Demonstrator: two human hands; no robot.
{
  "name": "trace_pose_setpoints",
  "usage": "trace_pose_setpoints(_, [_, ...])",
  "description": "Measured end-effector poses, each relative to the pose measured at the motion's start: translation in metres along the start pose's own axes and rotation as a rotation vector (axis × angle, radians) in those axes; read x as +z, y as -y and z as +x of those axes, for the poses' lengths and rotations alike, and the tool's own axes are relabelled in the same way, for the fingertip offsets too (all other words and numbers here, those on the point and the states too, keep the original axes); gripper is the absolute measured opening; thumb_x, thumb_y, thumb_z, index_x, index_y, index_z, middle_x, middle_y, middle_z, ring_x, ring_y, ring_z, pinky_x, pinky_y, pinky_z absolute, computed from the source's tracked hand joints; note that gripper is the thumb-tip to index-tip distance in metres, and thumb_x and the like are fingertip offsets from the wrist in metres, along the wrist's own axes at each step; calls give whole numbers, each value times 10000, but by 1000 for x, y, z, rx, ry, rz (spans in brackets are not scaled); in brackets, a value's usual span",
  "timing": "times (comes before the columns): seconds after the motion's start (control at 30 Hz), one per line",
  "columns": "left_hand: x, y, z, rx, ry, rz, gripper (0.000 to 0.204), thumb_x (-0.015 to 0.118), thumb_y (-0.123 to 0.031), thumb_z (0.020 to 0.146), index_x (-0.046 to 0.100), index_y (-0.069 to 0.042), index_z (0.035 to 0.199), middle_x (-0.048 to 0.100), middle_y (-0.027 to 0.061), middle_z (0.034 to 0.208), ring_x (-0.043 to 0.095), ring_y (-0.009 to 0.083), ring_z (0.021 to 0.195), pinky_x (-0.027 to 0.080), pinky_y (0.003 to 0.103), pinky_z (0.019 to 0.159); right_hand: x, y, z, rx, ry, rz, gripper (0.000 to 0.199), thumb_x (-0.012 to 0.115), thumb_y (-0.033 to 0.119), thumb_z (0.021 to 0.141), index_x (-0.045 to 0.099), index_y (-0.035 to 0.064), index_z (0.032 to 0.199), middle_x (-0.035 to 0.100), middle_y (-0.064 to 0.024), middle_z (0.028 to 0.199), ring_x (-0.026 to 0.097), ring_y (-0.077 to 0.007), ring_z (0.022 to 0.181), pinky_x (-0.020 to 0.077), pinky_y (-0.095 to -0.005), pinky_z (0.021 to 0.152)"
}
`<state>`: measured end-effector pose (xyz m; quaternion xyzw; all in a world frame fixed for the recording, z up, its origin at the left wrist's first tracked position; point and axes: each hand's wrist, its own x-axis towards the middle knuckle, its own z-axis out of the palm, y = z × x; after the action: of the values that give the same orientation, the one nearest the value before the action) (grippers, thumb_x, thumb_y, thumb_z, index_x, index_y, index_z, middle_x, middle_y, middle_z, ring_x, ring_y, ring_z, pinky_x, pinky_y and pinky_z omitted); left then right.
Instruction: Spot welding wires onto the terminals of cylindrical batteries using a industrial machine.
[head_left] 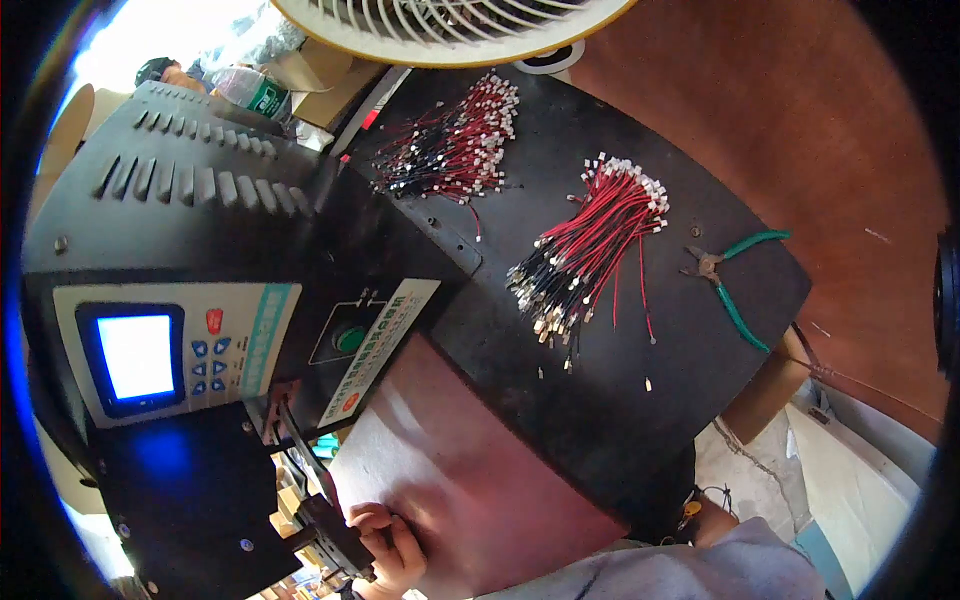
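Observation:
My left hand [392, 552], at the lower left, has its fingers curled against a small black clamp-like block [330, 535] on the front of a black machine. Whether anything small is between the fingers is hidden. The black machine [200, 235] fills the left side, with a lit screen [135, 357], blue arrow keys and a green round button [348, 339]. A reddish board [450, 450] lies just right of my hand. My right hand does not show; beside grey fabric [690, 570] is a patch of skin [715, 522] that I cannot place.
On the black tabletop [470, 340] lie a bundle of red and black wires [600, 230] with white connectors and a second pile of wires [455, 145] farther back. Green-handled cutters [712, 268] rest at the right. A fan [450, 25] hangs over the far edge. A cardboard box [770, 385] stands below.

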<state>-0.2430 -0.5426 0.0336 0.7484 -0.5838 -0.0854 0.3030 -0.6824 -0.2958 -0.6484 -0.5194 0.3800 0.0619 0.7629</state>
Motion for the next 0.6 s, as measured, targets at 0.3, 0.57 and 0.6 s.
trace_pose_setpoints(0.3, [1,-12,-6,57,204,269,196,391,44,763,411,122,942,476,256,824,488,328,759,393,346,751,-80,-29,36,-32,-107,-418,260,549,279,770,568,37,865,579,-106,755,557,-231,739,446,-349,681])
trace_pose_setpoints(0.57, [2,-21,8,213,-153,316,214,449,5,703,494,-8,912,527,142,751,515,323,702,411,380,616,-247,-5,-16,31,-274,-835,265,549,289,765,578,32,821,581,-110,702,567,-241,688,459,-359,647])
trace_pose_setpoints(0.6, [18,-30,29,333,-145,275,221,447,-7,712,493,-17,927,526,136,743,517,311,695,416,372,621,-251,-17,-46,70,-381,-838,266,549,291,764,580,32,815,581,-111,696,569,-242,681,460,-361,643])
